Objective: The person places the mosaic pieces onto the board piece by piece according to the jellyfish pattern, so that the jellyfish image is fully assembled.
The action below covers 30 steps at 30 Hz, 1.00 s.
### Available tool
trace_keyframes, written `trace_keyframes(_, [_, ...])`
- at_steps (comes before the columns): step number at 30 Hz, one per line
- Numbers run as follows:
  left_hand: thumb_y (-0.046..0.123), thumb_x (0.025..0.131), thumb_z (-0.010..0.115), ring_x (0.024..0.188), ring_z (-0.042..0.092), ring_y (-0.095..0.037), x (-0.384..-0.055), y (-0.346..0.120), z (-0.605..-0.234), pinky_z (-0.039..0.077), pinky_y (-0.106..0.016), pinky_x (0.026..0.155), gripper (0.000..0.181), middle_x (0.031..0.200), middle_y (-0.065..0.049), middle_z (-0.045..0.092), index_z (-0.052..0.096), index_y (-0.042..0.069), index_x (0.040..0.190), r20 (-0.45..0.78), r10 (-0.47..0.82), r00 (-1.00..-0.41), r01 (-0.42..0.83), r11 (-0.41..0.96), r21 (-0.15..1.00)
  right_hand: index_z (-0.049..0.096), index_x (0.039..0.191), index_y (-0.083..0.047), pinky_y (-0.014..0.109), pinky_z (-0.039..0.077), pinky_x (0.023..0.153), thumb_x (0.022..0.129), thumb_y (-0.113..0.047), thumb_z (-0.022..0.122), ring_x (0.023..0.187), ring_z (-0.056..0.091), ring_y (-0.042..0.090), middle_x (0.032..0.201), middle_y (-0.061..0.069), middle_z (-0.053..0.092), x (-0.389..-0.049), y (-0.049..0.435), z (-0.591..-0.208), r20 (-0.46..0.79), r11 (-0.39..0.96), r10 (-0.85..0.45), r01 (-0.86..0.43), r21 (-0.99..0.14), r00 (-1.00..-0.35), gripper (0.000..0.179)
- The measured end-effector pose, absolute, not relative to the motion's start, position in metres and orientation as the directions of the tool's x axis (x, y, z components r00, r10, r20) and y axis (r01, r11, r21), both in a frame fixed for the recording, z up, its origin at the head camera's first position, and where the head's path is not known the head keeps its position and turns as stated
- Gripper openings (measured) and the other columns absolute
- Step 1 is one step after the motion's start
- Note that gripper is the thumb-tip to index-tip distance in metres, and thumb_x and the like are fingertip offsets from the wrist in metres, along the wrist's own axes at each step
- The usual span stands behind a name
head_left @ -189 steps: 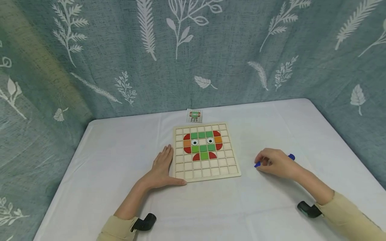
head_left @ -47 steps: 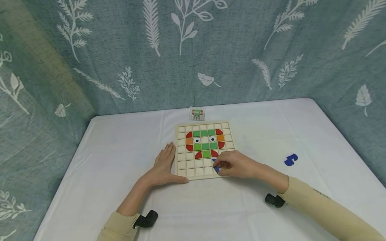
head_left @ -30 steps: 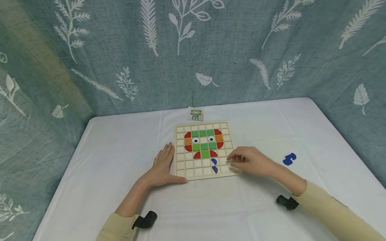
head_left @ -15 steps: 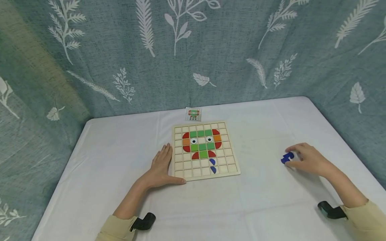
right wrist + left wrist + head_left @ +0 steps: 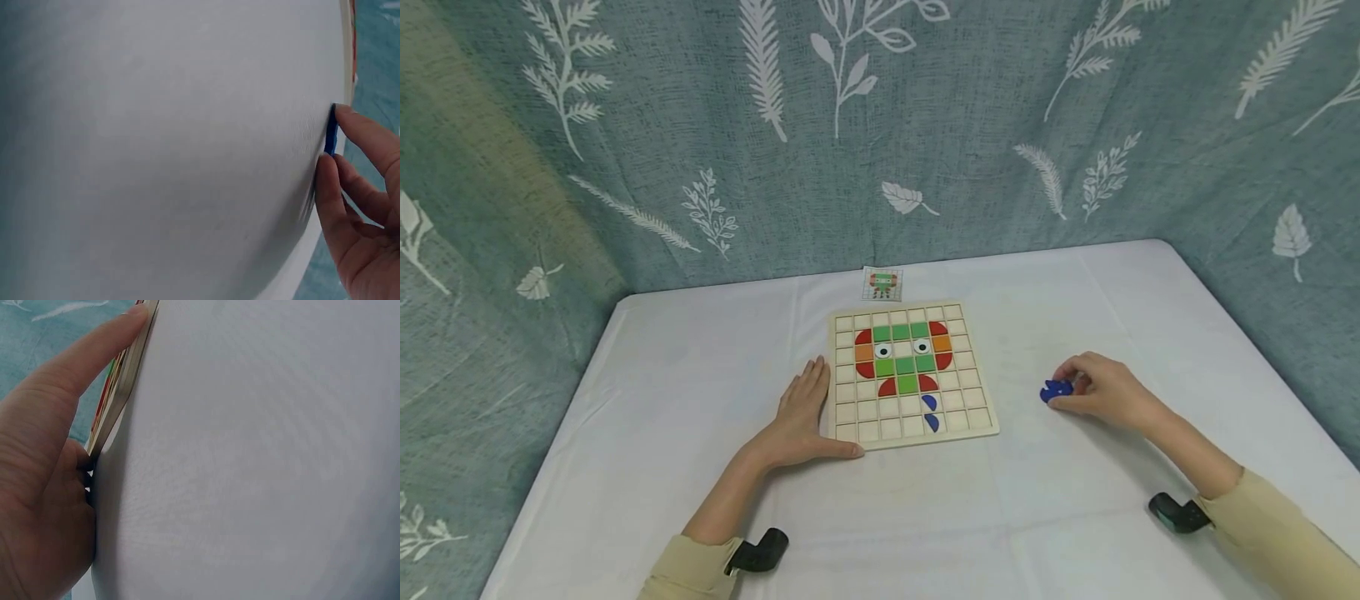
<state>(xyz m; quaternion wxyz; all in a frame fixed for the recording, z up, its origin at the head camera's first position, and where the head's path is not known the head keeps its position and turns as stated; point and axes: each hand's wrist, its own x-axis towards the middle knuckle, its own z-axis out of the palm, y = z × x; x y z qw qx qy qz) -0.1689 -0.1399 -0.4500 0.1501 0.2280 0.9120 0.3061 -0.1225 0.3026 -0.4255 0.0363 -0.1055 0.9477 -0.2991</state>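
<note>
A square wooden grid board lies on the white-covered table. Red, green and orange tiles and two eye tiles form a face on it, and two blue quarter-round tiles sit below the face. My left hand rests with fingers along the board's left side and thumb along its front edge, near the corner. Right of the board, my right hand pinches a cluster of blue tiles between thumb and fingertips. Edge-on in the right wrist view, the blue tiles are close over the cloth, between the fingertips.
A small pattern card showing a similar figure lies behind the board. A patterned teal curtain hangs along the table's back and sides. Each sleeve carries a black wrist camera, one by the left hand.
The right hand set two blue tiles on the board, went back right to the remaining blue tiles, and has now brought them left, closer to the board. The left hand has stayed put.
</note>
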Motion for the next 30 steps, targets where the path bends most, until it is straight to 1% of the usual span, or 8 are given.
trace_keyframes(2, [0.055,0.067,0.083,0.148,-0.009,-0.031,-0.169,-0.14,-0.45,-0.002,-0.053,0.116,0.133,0.162,-0.019,-0.005,0.0,-0.003,0.154,-0.133,0.508,-0.851,0.324,0.708,0.628,0.067,0.103,-0.004,0.026,0.046,0.062,0.082,-0.02,0.081,0.075,0.051,0.013,0.086,-0.001,0.058,-0.126,0.298,-0.426,0.002,0.797,-0.256,-0.212,-0.566,-0.967,0.03])
trace_keyframes(5, [0.056,0.067,0.083,0.148,-0.009,-0.031,-0.169,-0.139,-0.451,-0.001,-0.053,0.116,0.133,0.162,-0.019,-0.005,0.0,-0.003,0.154,-0.137,0.507,-0.851,0.322,0.71,0.627,0.068,0.103,-0.004,0.027,0.045,0.063,0.084,-0.013,0.078,0.076,0.051,0.013,0.088,-0.002,0.06,-0.128,0.296,-0.423,0.002,0.794,-0.31,-0.26,-0.55,-0.951,0.024])
trace_keyframes(9, [0.056,0.067,0.083,0.148,-0.009,-0.031,-0.169,-0.138,-0.451,-0.001,-0.053,0.117,0.133,0.162,-0.018,-0.005,0.0,-0.002,0.155,-0.137,0.505,-0.852,0.322,0.711,0.625,0.069,0.105,-0.005,0.03,0.049,0.068,0.085,-0.002,0.072,0.082,0.055,0.013,0.094,-0.002,0.063,-0.131,0.295,-0.42,0.005,0.785,-0.369,-0.315,-0.534,-0.929,0.021])
trace_keyframes(13, [0.056,0.067,0.083,0.148,-0.009,-0.031,-0.169,-0.139,-0.451,-0.001,-0.053,0.116,0.133,0.162,-0.018,-0.005,0.0,-0.002,0.155,-0.132,0.503,-0.854,0.324,0.713,0.621,0.07,0.102,-0.008,0.034,0.051,0.074,0.085,0.004,0.067,0.085,0.058,0.014,0.096,-0.002,0.064,-0.138,0.289,-0.422,0.023,0.778,-0.391,-0.343,-0.527,-0.92,0.021])
trace_keyframes(19, [0.056,0.067,0.083,0.148,-0.009,-0.031,-0.168,-0.139,-0.451,-0.002,-0.052,0.117,0.133,0.162,-0.018,-0.004,0.001,-0.002,0.155,-0.134,0.5,-0.856,0.317,0.711,0.628,0.072,0.102,-0.011,0.041,0.051,0.081,0.09,0.002,0.065,0.095,0.061,0.021,0.101,0.001,0.066,-0.144,0.279,-0.425,0.065,0.783,-0.39,-0.368,-0.502,-0.919,0.019])
trace_keyframes(22, [0.055,0.067,0.083,0.148,-0.009,-0.031,-0.168,-0.139,-0.451,-0.001,-0.052,0.117,0.133,0.162,-0.019,-0.004,0.001,-0.002,0.155,-0.136,0.5,-0.855,0.314,0.709,0.632,0.072,0.104,-0.009,0.038,0.051,0.076,0.089,-0.005,0.07,0.089,0.06,0.018,0.097,0.0,0.066,-0.144,0.274,-0.426,0.087,0.794,-0.366,-0.359,-0.491,-0.927,0.016])
trace_keyframes(25, [0.055,0.066,0.083,0.148,-0.009,-0.031,-0.168,-0.139,-0.451,-0.001,-0.052,0.117,0.134,0.162,-0.018,-0.004,0.001,-0.003,0.154,-0.136,0.499,-0.856,0.317,0.715,0.623,0.071,0.103,-0.008,0.034,0.05,0.072,0.086,-0.01,0.075,0.083,0.057,0.014,0.093,-0.001,0.065,-0.144,0.269,-0.426,0.082,0.795,-0.355,-0.347,-0.499,-0.931,0.017])
trace_keyframes(30, [0.056,0.066,0.083,0.148,-0.009,-0.03,-0.168,-0.139,-0.45,-0.001,-0.052,0.117,0.134,0.162,-0.019,-0.004,0.001,-0.004,0.154,-0.133,0.501,-0.855,0.329,0.724,0.607,0.07,0.104,-0.006,0.032,0.051,0.073,0.084,-0.006,0.076,0.084,0.057,0.014,0.095,-0.001,0.065,-0.146,0.263,-0.428,0.067,0.775,-0.372,-0.35,-0.527,-0.926,0.02])
